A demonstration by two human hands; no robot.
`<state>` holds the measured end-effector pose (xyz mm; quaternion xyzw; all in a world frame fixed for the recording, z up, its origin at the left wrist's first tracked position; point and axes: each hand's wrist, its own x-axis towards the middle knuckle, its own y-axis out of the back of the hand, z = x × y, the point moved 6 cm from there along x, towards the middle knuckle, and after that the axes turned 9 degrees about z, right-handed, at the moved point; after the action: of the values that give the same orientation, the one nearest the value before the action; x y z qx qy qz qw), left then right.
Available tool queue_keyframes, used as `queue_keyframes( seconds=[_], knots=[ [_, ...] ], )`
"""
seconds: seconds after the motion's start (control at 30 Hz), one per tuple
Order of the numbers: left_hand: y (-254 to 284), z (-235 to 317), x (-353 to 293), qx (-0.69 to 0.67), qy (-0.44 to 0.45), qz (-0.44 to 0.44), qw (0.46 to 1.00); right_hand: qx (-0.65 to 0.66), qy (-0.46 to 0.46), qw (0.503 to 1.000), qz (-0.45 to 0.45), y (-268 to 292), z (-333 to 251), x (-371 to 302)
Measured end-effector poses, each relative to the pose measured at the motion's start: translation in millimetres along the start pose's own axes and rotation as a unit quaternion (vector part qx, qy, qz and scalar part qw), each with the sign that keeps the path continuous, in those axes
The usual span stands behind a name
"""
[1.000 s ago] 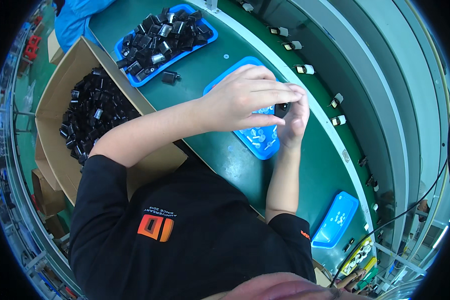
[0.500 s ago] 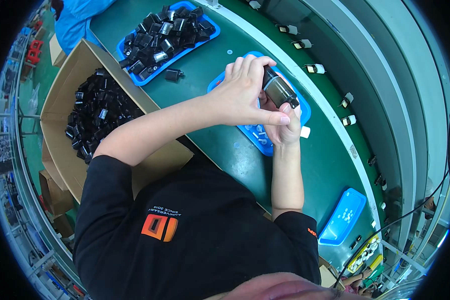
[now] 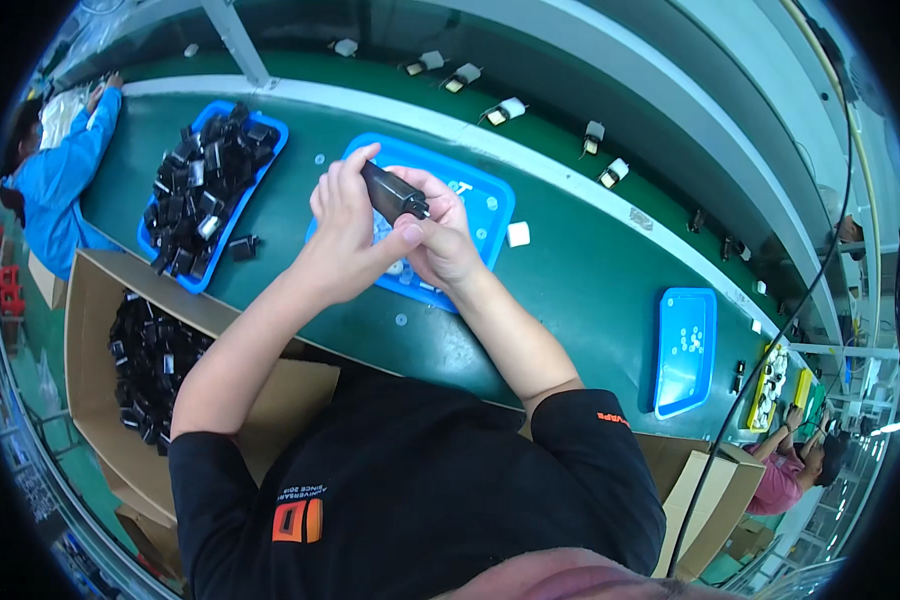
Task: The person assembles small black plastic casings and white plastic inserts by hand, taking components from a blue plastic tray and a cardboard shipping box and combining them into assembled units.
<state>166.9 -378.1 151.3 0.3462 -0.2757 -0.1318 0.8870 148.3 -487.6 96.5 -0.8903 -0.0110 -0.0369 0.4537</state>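
Observation:
Both of my hands are together over a blue tray [image 3: 497, 262], gripping a glossy black, oblong casing [image 3: 394, 194] with a narrow stub at its end. The casing is tilted, its stub end toward me and to the right. My left hand [image 3: 342, 228] wraps its far end, with the thumb reaching across toward the stub. Cupped beneath and to the right of it, my right hand [image 3: 442, 238] has its thumb by the stub. Small white and clear parts [image 3: 460, 187] lie in the tray, partly hidden by my hands.
At left, a blue tray [image 3: 276, 133] is heaped with black casings; one loose casing [image 3: 243, 247] lies beside it. An open cardboard box [image 3: 88, 350] holds more. A white block [image 3: 518, 234] and another blue tray [image 3: 682, 402] stand rightward. Co-workers sit at left [image 3: 65, 195] and right [image 3: 778, 484].
My view has turned, so the bench and trays sit differently in the picture. Both hands still hold the casing, and my left fingers have come closer around its far end.

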Motion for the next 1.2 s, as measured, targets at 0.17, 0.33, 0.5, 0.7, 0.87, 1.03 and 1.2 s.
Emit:
queue_keyframes(
  seconds=[0.17,0.33,0.5,0.7,0.87,1.03,1.2],
  knots=[
    [8,-8,-14,0.101,0.044,-0.054,0.992,-0.424,0.132,0.877,0.183,92,-98,55],
    [56,12,-22,0.157,-0.02,-0.051,0.986,-0.844,0.196,0.445,0.226,218,-177,86],
    [162,-47,-78,0.125,0.045,0.183,0.974,-0.891,0.009,0.36,0.275,166,-198,84],
    [278,-241,-221,0.11,0.261,0.448,0.848,-0.873,-0.013,0.182,0.453,320,-300,59],
    [227,-305,-298,0.383,0.387,-0.003,0.839,-0.882,0.105,0.268,0.372,317,-300,65],
    [207,-306,-322,0.364,0.419,-0.115,0.824,-0.453,0.25,0.759,0.395,292,-307,52],
    [211,-308,-339,0.383,0.392,-0.122,0.827,0.104,0.216,0.94,0.243,183,-215,45]
  ],
)
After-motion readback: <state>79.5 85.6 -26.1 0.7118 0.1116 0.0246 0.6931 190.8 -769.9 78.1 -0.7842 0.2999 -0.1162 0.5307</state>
